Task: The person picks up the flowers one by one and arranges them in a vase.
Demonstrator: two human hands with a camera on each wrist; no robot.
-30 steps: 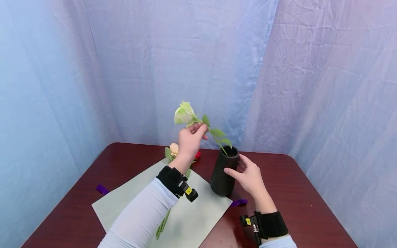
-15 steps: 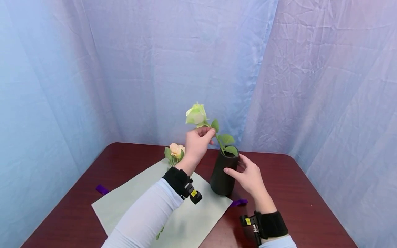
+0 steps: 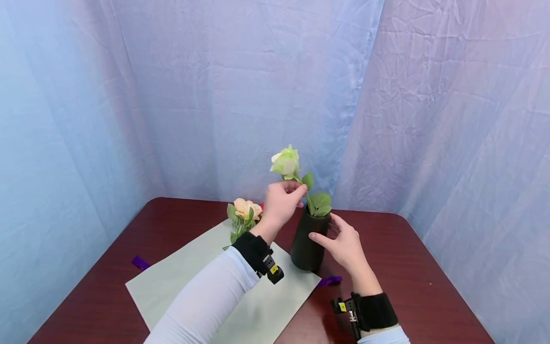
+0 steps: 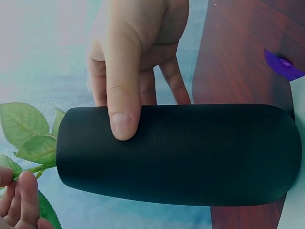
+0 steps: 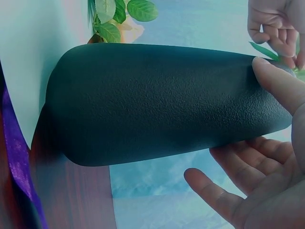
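A: What's in the left hand (image 3: 279,203)?

B: A pale green-and-white rose with broad green leaves (image 3: 285,162). Thumb and fingertips pinch its stem just above the tall, dark, matte tapered vase (image 3: 308,243), and the lower stem runs down into the vase's mouth. The bloom sits above the vase and a little to its left.

A: And the right hand (image 3: 345,243)?

B: It grips the vase's right side near the top, thumb on the near face, fingers round behind.

A: What's the vase standing on?

B: The dark red-brown wooden surface (image 3: 399,267), by one corner of a pale green flat sheet (image 3: 279,301). I can't tell whether its base overlaps the sheet.

A: Anything else near it?

B: A shiny purple ribbon (image 3: 331,281) just right of the vase's base, and a peach-coloured, many-petalled flower (image 3: 246,209) lying to the vase's left, beyond the left hand.
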